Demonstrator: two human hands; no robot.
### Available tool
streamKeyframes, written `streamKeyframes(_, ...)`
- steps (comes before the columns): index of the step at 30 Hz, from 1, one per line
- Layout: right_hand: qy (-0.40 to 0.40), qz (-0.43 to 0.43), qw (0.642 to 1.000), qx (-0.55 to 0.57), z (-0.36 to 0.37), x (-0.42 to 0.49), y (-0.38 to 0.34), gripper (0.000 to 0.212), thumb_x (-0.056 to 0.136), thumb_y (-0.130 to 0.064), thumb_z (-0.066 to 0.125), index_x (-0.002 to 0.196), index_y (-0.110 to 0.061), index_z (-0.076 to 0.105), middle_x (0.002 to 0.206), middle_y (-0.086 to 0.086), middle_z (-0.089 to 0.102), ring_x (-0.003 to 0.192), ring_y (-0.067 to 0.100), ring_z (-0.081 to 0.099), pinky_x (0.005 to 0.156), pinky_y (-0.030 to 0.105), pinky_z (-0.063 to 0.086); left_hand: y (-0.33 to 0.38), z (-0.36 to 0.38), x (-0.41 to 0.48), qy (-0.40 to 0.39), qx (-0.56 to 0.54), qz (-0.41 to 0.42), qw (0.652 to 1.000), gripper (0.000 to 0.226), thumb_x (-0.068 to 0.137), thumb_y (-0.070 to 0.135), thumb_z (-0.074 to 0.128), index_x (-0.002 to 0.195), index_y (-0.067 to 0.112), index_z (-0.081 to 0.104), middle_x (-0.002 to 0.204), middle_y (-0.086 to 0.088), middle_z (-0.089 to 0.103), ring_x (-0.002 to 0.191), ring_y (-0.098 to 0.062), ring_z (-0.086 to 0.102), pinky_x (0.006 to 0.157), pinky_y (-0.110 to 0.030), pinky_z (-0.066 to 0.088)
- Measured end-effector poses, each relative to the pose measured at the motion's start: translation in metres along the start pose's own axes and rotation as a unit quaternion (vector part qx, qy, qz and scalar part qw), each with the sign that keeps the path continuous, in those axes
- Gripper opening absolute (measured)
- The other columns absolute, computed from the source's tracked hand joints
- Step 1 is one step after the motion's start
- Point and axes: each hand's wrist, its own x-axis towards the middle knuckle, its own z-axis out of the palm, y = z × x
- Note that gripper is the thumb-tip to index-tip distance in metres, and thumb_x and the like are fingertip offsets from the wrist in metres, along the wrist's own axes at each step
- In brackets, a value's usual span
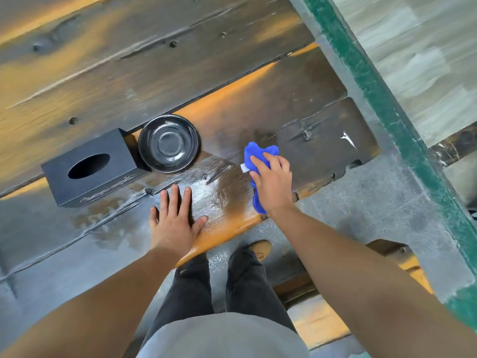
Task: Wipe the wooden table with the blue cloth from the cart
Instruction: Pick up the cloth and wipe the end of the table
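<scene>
Wiping underway: right hand (pixel 273 184) presses the blue cloth (pixel 259 156) flat on the wooden table (pixel 180 73), just right of the black bowl (pixel 169 143). Left hand (pixel 175 218) flat, empty. Wet sheen near bowl only; far planks probably remain.

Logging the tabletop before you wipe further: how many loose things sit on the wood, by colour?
Black: 2, the rectangular black tissue box and the round glossy black dish.
Blue: 1, the crumpled blue cloth under the right hand.
Total: 3.
</scene>
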Motion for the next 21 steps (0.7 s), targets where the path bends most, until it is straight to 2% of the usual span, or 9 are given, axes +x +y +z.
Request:
streamKeyframes(5,-0.026,-0.037,0.999,0.019,-0.014,-0.036,0.025,0.031,0.096,-0.026,0.065,0.126,-0.027,0.07,0.135,0.002,0.061,0.117,0.035,0.048,0.096,0.045,0.047,0.011,-0.014,0.001,-0.031,0.004,-0.019,0.999,0.088,0.095,0.076,0.031,0.165,0.034,-0.005,0.174,0.003,-0.013,0.161,-0.025,-0.013,0.127,-0.057,0.006)
streamKeyframes(9,-0.081,-0.025,0.993,0.076,-0.032,-0.065,0.047,0.033,0.1,-0.026,0.059,0.132,-0.027,0.068,0.133,-0.002,0.059,0.116,0.03,0.043,0.107,0.034,0.039,0.029,-0.033,0.0,-0.019,0.002,-0.046,0.999,0.081,0.096,0.064,0.046,0.163,0.028,0.018,0.172,-0.005,0.012,0.16,-0.029,0.009,0.126,-0.054,0.012)
streamKeyframes(11,-0.111,0.007,0.985,0.135,-0.044,-0.078,0.057,0.033,0.101,-0.026,0.058,0.133,-0.027,0.067,0.134,-0.002,0.057,0.12,0.027,0.04,0.11,0.028,0.032,0.046,-0.044,-0.005,0.0,-0.03,-0.058,0.998,0.069,0.095,0.055,0.051,0.154,0.025,0.035,0.161,-0.008,0.032,0.151,-0.03,0.029,0.122,-0.055,0.02)
streamKeyframes(13,-0.138,0.049,0.969,0.198,-0.058,-0.09,0.068,0.033,0.102,-0.025,0.057,0.134,-0.025,0.066,0.134,0.002,0.059,0.125,0.025,0.044,0.112,0.03,0.033,0.065,-0.051,-0.014,-0.006,-0.029,-0.053,0.998,0.058,0.094,0.049,0.053,0.144,0.02,0.045,0.145,-0.01,0.043,0.138,-0.033,0.042,0.114,-0.055,0.029)
streamKeyframes(17,-0.154,0.14,0.925,0.317,-0.079,-0.121,0.102,0.029,0.101,-0.02,0.057,0.128,-0.014,0.069,0.125,0.006,0.068,0.114,0.021,0.061,0.106,0.032,0.043,0.109,-0.052,-0.038,-0.032,0.016,0.007,0.999,0.048,0.096,0.041,0.05,0.139,0.019,0.048,0.136,-0.01,0.048,0.13,-0.033,0.047,0.108,-0.052,0.036)
streamKeyframes(21,-0.117,0.251,0.886,0.371,-0.082,-0.167,0.148,0.024,0.1,-0.021,0.059,0.119,-0.011,0.072,0.116,0.008,0.071,0.108,0.025,0.063,0.102,0.036,0.045,0.154,-0.05,-0.048,-0.067,0.016,0.075,0.995,0.045,0.102,0.046,0.043,0.139,0.021,0.05,0.136,-0.007,0.05,0.128,-0.034,0.052,0.105,-0.049,0.043)
